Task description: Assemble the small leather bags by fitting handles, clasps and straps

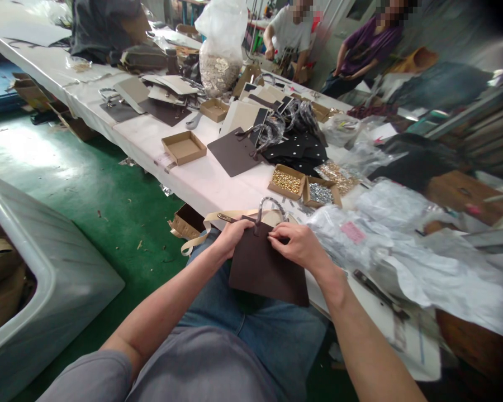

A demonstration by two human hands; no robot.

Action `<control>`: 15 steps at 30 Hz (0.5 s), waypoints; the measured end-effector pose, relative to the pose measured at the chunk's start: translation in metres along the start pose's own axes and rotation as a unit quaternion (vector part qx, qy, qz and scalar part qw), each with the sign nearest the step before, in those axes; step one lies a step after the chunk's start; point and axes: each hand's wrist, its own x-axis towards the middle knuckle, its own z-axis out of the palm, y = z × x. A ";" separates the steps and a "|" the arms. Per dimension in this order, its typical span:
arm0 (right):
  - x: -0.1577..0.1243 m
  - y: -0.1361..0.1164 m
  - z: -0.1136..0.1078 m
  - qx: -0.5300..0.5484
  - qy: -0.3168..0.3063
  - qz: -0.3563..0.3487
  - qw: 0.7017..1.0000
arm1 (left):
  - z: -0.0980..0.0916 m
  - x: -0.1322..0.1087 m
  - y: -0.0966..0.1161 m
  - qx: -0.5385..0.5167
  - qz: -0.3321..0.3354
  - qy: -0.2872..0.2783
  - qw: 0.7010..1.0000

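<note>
Panel (pixel 264 268) in your left grip (pixel 233 234): dark brown
Fabric (pixel 298 153) beyond your grip: black, white-dotted
Floor (pixel 109 195) leftward: green

A panel (pixel 266 273) was over the lap (pixel 272 335), left hand (pixel 233 237) at its left edge, right hand (pixel 299 244) at its upper right. On the table (pixel 184 181) beyond, a box (pixel 281 191) sat just left of a second box (pixel 337 195), plastic bags (pixel 402 257) to their right. A bin (pixel 67 301) stood far left.

Large grey bin (pixel 77 296) on green floor (pixel 96 184)
</note>
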 end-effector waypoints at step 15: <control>0.001 -0.008 0.005 -0.115 -0.034 -0.004 0.993 | -0.004 0.005 -0.003 -0.006 -0.049 0.002 0.999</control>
